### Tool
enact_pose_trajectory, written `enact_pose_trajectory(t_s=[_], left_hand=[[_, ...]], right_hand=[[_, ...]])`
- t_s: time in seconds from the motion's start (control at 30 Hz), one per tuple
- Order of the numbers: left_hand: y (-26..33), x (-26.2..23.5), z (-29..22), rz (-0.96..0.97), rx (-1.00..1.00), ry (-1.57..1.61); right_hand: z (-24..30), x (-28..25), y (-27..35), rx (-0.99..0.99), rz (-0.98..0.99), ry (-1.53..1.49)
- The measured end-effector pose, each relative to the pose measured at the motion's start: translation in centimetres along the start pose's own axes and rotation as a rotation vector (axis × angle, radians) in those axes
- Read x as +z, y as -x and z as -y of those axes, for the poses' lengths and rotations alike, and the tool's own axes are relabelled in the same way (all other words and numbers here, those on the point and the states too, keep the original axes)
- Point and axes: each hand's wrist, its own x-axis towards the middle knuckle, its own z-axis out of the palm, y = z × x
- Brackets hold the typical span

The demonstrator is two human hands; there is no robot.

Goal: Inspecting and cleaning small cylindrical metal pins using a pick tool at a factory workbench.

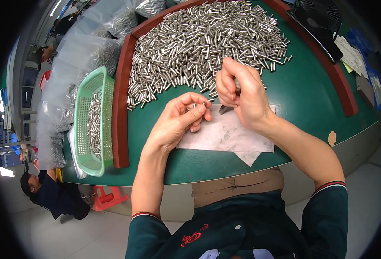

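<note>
Between the thumb and fingers of my left hand [182, 117] is a small metal pin [204, 103], its round end showing. My right hand [244, 88], just to the right, is closed around a tool with a flat grey tip [225, 109] that points down and left; the fist hides most of it. Both hands hover over a stained pinkish-white cloth [225, 137] on the green tabletop [307, 99]. Beyond them spreads a large heap of short shiny metal pins [207, 47].
Dark red wooden rails [122, 108] border the work area. Left of them stands a green plastic basket [81, 125] of pins, beside clear bags [97, 54] of more pins. A black fan [317, 19] and papers [352, 54] lie at the right. Other people [54, 192] are at the far left.
</note>
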Motion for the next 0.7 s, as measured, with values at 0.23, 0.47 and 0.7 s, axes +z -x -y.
enact_pose_trajectory(t_s=[0.23, 0.47, 0.7], left_hand=[[0.0, -1.4, -0.1, -0.023, 0.028, 0.324], [-0.1, -1.5, 0.2, -0.028, 0.016, 0.440], [-0.1, -1.4, -0.2, -0.094, 0.009, 0.557]], right_hand=[[-0.1, 0.0, -0.1, 0.009, 0.013, -0.004], [-0.1, -0.1, 0.0, 0.002, -0.002, -0.085], [-0.2, 0.0, -0.1, 0.014, -0.006, -0.096]])
